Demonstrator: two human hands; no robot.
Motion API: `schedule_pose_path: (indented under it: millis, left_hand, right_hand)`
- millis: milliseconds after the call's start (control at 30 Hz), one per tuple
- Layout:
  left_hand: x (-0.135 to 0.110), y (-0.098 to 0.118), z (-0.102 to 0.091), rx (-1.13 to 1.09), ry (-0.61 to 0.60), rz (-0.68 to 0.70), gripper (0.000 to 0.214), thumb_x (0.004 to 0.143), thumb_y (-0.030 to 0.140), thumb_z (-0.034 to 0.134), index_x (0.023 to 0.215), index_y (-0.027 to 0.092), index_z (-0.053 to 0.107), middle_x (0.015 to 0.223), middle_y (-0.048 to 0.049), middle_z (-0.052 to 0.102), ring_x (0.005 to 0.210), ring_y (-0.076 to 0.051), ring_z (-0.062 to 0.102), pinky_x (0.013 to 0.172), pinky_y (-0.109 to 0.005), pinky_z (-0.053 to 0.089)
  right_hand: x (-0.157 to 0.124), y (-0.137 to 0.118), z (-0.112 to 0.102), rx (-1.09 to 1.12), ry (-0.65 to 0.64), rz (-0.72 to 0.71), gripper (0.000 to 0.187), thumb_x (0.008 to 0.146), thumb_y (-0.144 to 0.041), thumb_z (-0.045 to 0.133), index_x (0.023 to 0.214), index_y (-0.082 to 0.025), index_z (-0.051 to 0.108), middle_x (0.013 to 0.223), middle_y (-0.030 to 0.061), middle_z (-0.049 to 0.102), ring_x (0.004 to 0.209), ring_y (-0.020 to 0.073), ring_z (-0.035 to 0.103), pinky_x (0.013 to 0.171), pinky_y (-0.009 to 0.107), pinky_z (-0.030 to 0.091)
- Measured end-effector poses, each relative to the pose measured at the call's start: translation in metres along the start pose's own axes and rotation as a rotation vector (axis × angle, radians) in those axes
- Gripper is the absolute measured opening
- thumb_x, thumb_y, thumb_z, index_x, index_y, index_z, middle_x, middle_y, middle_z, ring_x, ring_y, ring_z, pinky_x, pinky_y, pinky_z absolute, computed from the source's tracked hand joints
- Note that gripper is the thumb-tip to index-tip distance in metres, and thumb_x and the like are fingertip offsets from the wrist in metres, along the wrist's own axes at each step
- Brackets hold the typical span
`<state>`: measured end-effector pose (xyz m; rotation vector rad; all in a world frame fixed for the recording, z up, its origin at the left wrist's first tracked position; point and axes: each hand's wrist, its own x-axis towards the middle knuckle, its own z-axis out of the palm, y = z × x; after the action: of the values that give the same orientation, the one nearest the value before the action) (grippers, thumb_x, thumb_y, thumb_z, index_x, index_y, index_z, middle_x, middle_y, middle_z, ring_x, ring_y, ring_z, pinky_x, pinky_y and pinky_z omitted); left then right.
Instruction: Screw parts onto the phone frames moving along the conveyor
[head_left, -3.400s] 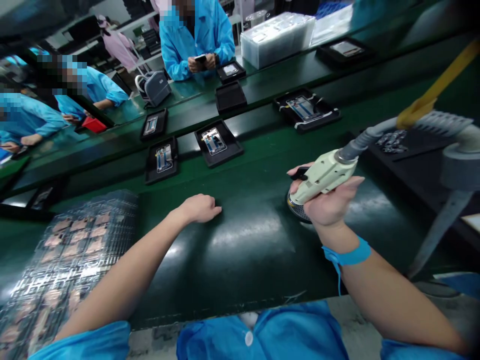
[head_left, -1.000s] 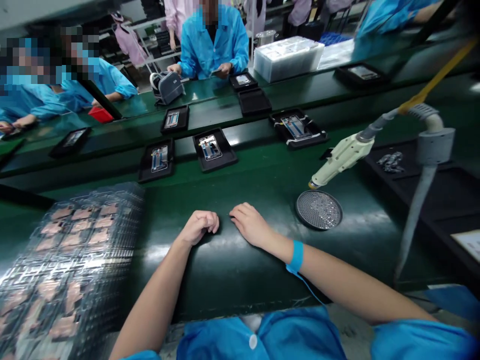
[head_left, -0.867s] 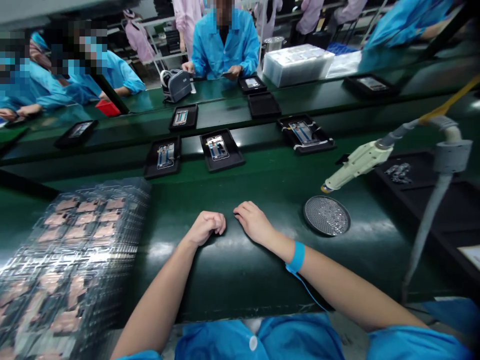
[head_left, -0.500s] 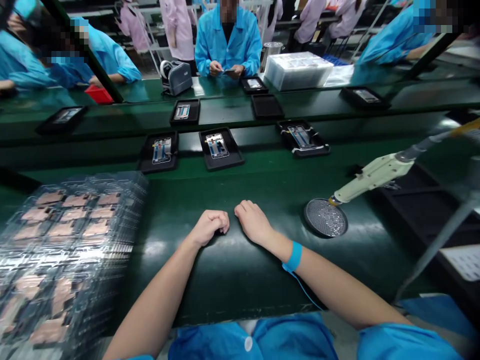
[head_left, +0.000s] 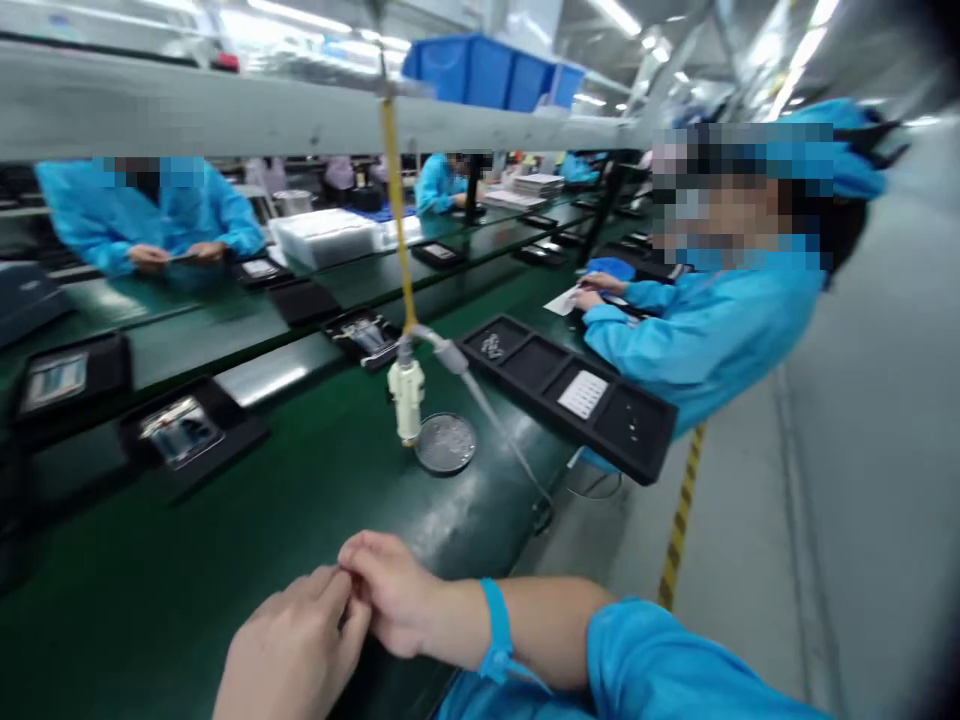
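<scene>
My left hand (head_left: 292, 650) and my right hand (head_left: 394, 590) rest together on the near edge of the green bench (head_left: 247, 530), fingertips touching. Both have curled fingers, and nothing shows in either. A blue strap (head_left: 495, 630) circles my right wrist. Beyond them a cream electric screwdriver (head_left: 406, 395) hangs upright from a yellow cord (head_left: 397, 220), its tip just over a round metal screw dish (head_left: 445, 442). Neither hand touches the tool or the dish.
A black compartment tray (head_left: 570, 395) lies to the right of the dish. Black trays with phone frames (head_left: 184, 432) sit on the conveyor. A co-worker in blue (head_left: 697, 320) sits at the right; another person (head_left: 150, 215) works across the line. A grey floor with a yellow stripe (head_left: 679, 520) lies to the right.
The view has swung to the right. My right hand let go of the screwdriver, which now hangs free. Both hands have drawn together and their fingers now touch.
</scene>
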<state>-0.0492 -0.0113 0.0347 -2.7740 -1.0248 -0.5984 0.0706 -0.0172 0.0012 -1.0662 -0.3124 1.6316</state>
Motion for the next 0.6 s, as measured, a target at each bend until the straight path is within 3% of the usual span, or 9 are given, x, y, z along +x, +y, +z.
schedule_pose_path:
  millis: [133,233,433,533,600]
  left_hand:
    - [0.027,0.021,-0.007,0.101,-0.044,0.276,0.031,0.084,0.008,0.044,0.070,0.022,0.067,0.061,-0.0019,0.062,0.051,-0.019,0.061,0.051,-0.032,0.040]
    - [0.051,0.045,-0.018,0.161,-0.041,0.355,0.035,0.077,-0.001,0.040,0.071,0.020,0.067,0.065,-0.0027,0.063,0.054,-0.020,0.062,0.050,-0.031,0.039]
    - [0.093,0.093,-0.029,-0.166,0.120,0.451,0.027,0.096,0.010,0.041,0.088,0.019,0.066,0.071,-0.0027,0.062,0.059,-0.018,0.061,0.052,-0.028,0.043]
    - [0.095,0.086,-0.016,-0.411,0.055,0.447,0.019,0.101,0.018,0.048,0.097,0.020,0.066,0.071,-0.0009,0.061,0.058,-0.014,0.059,0.054,-0.024,0.046]
    - [0.084,0.063,0.001,-0.516,0.030,0.360,0.018,0.100,0.024,0.051,0.099,0.022,0.069,0.074,-0.0015,0.065,0.059,-0.013,0.063,0.056,-0.022,0.050]
  right_hand:
    - [-0.026,-0.023,-0.017,0.230,0.044,0.035,0.040,0.046,-0.037,0.083,0.068,-0.020,0.054,0.056,-0.0073,0.051,0.056,0.0083,0.046,0.051,0.022,0.031]
    - [-0.047,-0.043,-0.032,0.332,0.012,-0.041,0.049,0.045,-0.041,0.091,0.070,-0.020,0.054,0.057,-0.0083,0.051,0.056,0.0070,0.046,0.053,0.021,0.032]
    - [-0.081,-0.092,-0.083,0.477,0.032,-0.293,0.055,0.057,-0.049,0.093,0.083,-0.020,0.054,0.077,0.0009,0.068,0.070,0.0129,0.062,0.065,0.025,0.047]
    - [-0.081,-0.138,-0.129,0.349,0.223,-0.535,0.049,0.067,-0.049,0.087,0.079,-0.021,0.048,0.066,-0.0051,0.054,0.057,0.0082,0.050,0.054,0.021,0.041]
    - [-0.066,-0.185,-0.167,-0.018,0.480,-0.669,0.044,0.084,-0.051,0.071,0.072,-0.022,0.040,0.058,-0.0085,0.037,0.050,0.0069,0.037,0.048,0.020,0.035]
